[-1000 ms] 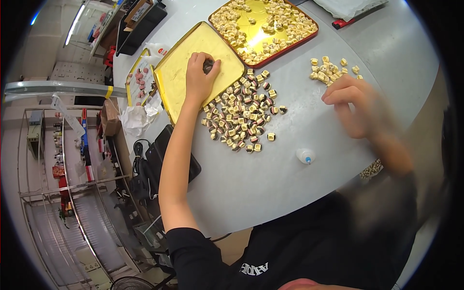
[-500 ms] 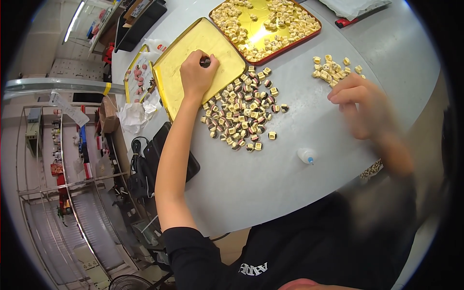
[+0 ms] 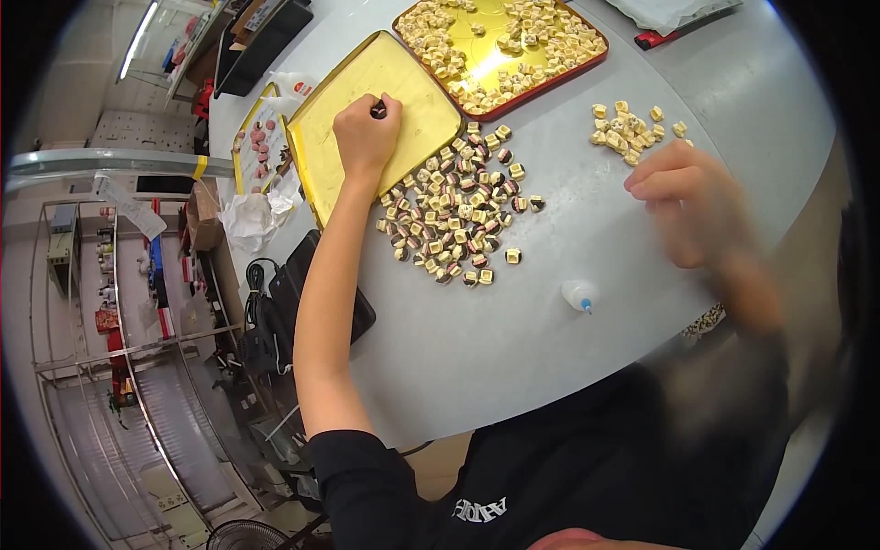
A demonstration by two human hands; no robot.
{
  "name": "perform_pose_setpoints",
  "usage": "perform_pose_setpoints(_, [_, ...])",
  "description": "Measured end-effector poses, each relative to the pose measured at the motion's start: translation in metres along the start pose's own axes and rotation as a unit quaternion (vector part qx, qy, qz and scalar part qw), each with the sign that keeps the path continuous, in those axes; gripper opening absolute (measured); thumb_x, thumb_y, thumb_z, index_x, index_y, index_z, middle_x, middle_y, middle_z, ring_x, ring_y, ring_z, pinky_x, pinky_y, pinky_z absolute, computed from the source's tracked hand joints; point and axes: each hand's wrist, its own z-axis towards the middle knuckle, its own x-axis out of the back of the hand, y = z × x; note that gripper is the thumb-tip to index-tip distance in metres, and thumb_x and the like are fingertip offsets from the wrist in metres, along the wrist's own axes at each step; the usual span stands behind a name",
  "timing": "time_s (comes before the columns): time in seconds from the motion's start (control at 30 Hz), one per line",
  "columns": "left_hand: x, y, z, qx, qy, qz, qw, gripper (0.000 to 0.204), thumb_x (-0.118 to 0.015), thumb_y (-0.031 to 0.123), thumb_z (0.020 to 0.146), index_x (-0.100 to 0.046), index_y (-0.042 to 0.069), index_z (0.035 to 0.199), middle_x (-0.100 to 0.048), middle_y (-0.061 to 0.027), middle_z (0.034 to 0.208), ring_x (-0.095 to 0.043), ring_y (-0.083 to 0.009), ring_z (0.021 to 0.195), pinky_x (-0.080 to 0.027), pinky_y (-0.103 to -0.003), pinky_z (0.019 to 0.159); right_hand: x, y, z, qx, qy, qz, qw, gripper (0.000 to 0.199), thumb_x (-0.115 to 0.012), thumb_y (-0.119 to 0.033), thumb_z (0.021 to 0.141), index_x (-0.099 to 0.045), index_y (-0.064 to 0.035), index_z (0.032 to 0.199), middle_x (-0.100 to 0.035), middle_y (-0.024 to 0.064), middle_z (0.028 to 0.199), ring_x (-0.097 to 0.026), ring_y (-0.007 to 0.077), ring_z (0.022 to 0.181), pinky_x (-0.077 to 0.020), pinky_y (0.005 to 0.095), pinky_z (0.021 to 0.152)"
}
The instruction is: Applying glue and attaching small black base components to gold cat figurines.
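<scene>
My left hand (image 3: 367,137) is above the yellow tray (image 3: 321,101), fingers curled closed around a small dark piece (image 3: 378,110) that shows beside the thumb. My right hand (image 3: 683,197) hovers over the right side of the table, its fingers bent together as in a pinch. Part of it is blurred, and what it holds, if anything, cannot be made out. Just beyond its fingertips lies a small heap of cream-coloured pieces (image 3: 626,128). Between my hands spreads a pile of small cream-topped pieces with dark and pink sides (image 3: 458,206).
A small white bottle with a blue tip (image 3: 577,296) lies near the table's front edge. A red-rimmed golden tray (image 3: 477,57) of cream pieces sits at the back. On the left are a tray of pink pieces (image 3: 259,147), crumpled white paper (image 3: 249,220) and a black case (image 3: 293,284).
My left hand has shifted slightly left in the view, still closed on the dark piece. The trays, pile and bottle appear shifted slightly left too. My right hand stays nearly in place.
</scene>
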Motion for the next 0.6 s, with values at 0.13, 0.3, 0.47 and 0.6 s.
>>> perform_pose_setpoints(0.13, [0.005, 0.0, 0.003, 0.064, 0.007, -0.032, 0.997, 0.028, -0.06, 0.017, 0.074, -0.054, -0.005, 0.056, -0.049, -0.0142, 0.047, -0.047, -0.0215, 0.04, -0.039, -0.032, 0.045, 0.001, -0.002, -0.001, -0.002, 0.005, -0.003, 1.0, 0.028, -0.044, 0.014, 0.059, -0.057, 0.0009, 0.079, -0.058, 0.0116, 0.07, -0.057, 0.0189, 0.057, -0.0441, 0.024, 0.048])
perform_pose_setpoints(0.3, [0.005, -0.016, 0.008, 0.181, 0.066, -0.115, 0.974, 0.033, -0.059, 0.018, 0.076, -0.05, -0.004, 0.053, -0.046, -0.0073, 0.044, -0.039, -0.0122, 0.04, -0.033, -0.028, 0.043, 0.002, -0.002, 0.0, 0.0, 0.003, -0.006, 1.0, 0.028, -0.044, 0.013, 0.058, -0.057, 0.0008, 0.079, -0.058, 0.0112, 0.07, -0.057, 0.0186, 0.056, -0.0436, 0.0237, 0.047])
perform_pose_setpoints(0.47, [0.012, -0.03, 0.015, 0.325, 0.077, -0.278, 0.901, 0.032, -0.058, 0.017, 0.077, -0.049, -0.001, 0.053, -0.047, -0.0032, 0.047, -0.039, -0.0101, 0.041, -0.032, -0.027, 0.042, 0.001, -0.002, -0.001, -0.001, 0.002, -0.002, 1.0, 0.028, -0.043, 0.014, 0.058, -0.057, 0.0007, 0.079, -0.058, 0.011, 0.07, -0.057, 0.0184, 0.056, -0.0433, 0.0235, 0.046])
perform_pose_setpoints(0.6, [0.019, -0.032, 0.017, 0.383, 0.093, -0.398, 0.828, 0.024, -0.057, 0.015, 0.079, -0.049, 0.003, 0.06, -0.049, -0.0011, 0.054, -0.04, -0.0092, 0.043, -0.031, -0.023, 0.042, 0.002, -0.003, 0.0, 0.005, 0.004, -0.009, 1.0, 0.028, -0.043, 0.014, 0.058, -0.057, 0.0009, 0.079, -0.058, 0.0111, 0.069, -0.057, 0.0182, 0.056, -0.0433, 0.0235, 0.046])
